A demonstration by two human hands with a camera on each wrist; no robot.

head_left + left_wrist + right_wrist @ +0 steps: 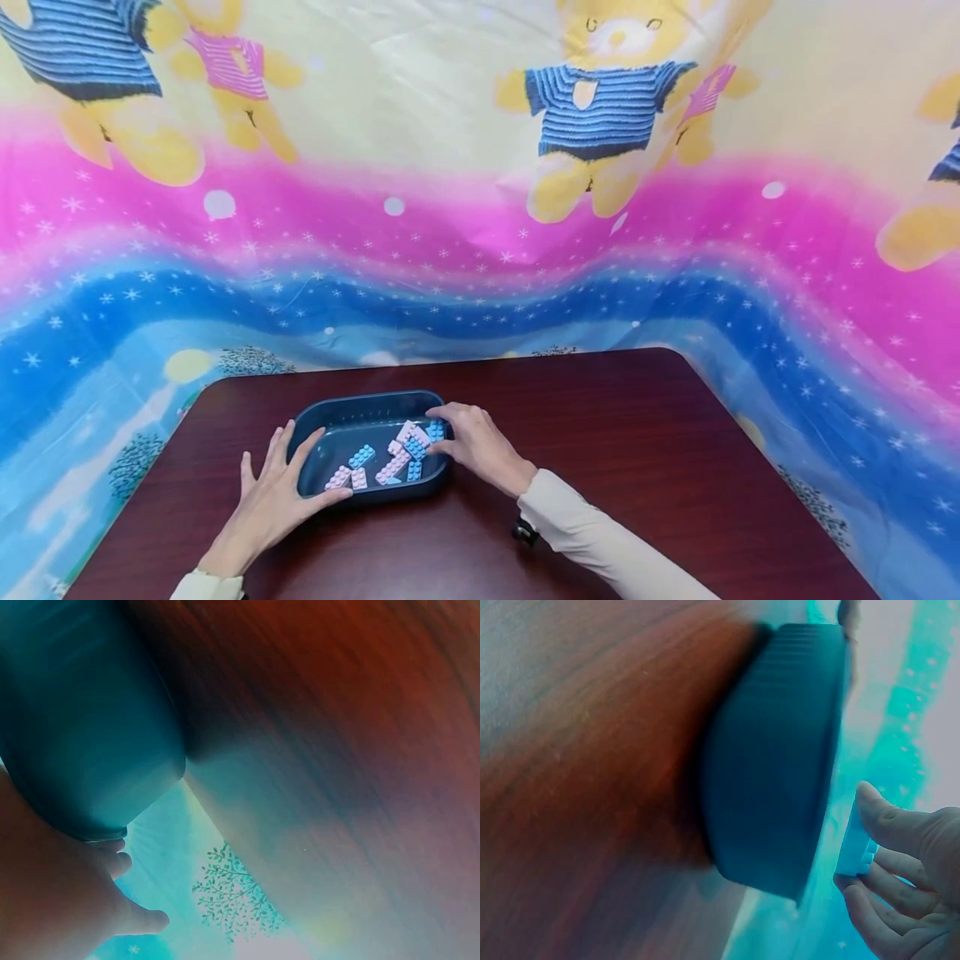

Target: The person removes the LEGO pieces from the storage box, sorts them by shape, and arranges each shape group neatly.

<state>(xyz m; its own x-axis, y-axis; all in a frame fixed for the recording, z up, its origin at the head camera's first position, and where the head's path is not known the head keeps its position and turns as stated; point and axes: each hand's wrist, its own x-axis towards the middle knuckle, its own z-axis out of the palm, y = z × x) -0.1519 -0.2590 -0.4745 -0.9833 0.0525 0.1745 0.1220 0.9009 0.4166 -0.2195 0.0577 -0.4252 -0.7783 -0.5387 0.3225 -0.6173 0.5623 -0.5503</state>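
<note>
A dark blue-grey plastic basin [375, 497] stands on the table with pink and light blue toy building bricks [392, 467] in it, most towards its right side. My right hand [480, 442] is at the basin's right end. It pinches a light blue brick [853, 844] between thumb and fingers, above the rim in the right wrist view. My left hand [273, 496] rests at the basin's left end with fingers spread and fairly straight. Its thumb lies along the near rim and its index finger reaches over the left side.
The dark red-brown wooden table [600, 433] extends right of the basin and in front of it. Behind and around it hangs a curtain [450, 250] printed with bears and snowflakes. A dark band [525, 531] sits at the right cuff.
</note>
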